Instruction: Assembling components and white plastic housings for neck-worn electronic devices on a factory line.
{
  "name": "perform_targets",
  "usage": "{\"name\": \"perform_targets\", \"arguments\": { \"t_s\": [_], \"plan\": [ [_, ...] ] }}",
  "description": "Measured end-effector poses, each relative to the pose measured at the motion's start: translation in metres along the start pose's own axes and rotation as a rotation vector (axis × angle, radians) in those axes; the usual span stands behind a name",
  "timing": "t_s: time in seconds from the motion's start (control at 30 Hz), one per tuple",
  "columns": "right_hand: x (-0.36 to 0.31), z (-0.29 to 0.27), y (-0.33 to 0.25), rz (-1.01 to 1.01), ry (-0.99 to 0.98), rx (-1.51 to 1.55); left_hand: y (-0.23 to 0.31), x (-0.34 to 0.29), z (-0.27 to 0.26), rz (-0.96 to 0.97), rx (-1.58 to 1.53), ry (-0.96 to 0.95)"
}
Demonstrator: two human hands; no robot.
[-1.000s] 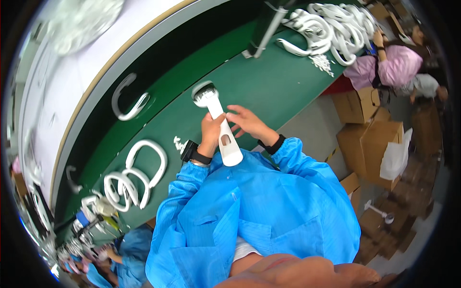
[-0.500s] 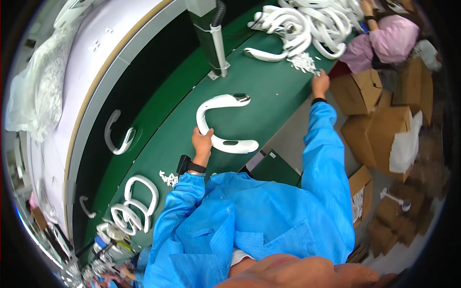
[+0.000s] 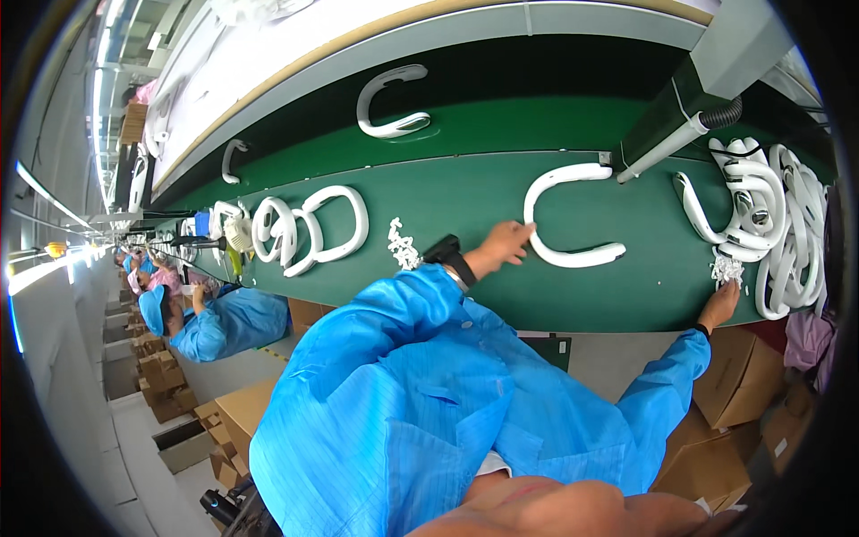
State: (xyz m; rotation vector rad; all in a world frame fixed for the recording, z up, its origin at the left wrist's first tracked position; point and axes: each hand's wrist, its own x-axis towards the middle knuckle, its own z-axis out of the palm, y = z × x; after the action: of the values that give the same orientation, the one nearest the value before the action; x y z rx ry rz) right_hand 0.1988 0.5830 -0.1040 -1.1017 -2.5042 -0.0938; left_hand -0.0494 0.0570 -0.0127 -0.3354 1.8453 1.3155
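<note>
No readable words or numbers; no legible labels or signs

Ceiling lights (image 3: 97,125) are glaring at far left, shadow is lying beneath the pale shelf (image 3: 295,38), and fisheye distortion is curving straight edges.

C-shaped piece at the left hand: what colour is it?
Mainly white; the C-shaped piece shows best in the head view.
</note>
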Motion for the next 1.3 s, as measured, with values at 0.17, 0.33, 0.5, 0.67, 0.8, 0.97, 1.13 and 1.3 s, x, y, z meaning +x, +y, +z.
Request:
{"name": "perform_targets", "arguments": {
  "t_s": [0.17, 0.33, 0.5, 0.67, 0.8, 0.97, 1.13, 1.3],
  "plan": [
    [0.003, -0.021, 0.007, 0.144, 0.108, -0.006, 0.054, 0.032, -0.142, 0.809, 0.916, 0.640],
    [0.004, -0.093, -0.134, 0.065, 0.169, 0.371, 0.097, 0.027, -0.178, 0.798, 0.757, 0.613],
    [-0.076, -0.186, -0.337, -0.569, -0.297, 0.897, 0.084, 0.048, -0.034, 0.878, 0.960, 0.205],
    [-0.116, -0.216, -0.390, -0.700, -0.558, 1.028, 0.080, 0.076, 0.007, 0.615, 1.132, 0.104],
    [-0.103, -0.172, -0.342, -0.179, -0.321, 0.905, 0.064, 0.082, 0.004, 0.711, 0.985, -0.003],
    [-0.080, -0.115, -0.231, 0.228, -0.064, 0.675, 0.047, 0.067, 0.041, 0.577, 0.817, -0.075],
    [-0.075, -0.126, -0.231, 0.418, -0.128, 0.967, 0.060, 0.036, 0.054, 0.294, 0.697, -0.241],
    [-0.078, -0.156, -0.274, 0.586, -0.306, 1.341, 0.063, 0.013, 0.048, 1.183, 0.920, 0.183]
  ]
}}
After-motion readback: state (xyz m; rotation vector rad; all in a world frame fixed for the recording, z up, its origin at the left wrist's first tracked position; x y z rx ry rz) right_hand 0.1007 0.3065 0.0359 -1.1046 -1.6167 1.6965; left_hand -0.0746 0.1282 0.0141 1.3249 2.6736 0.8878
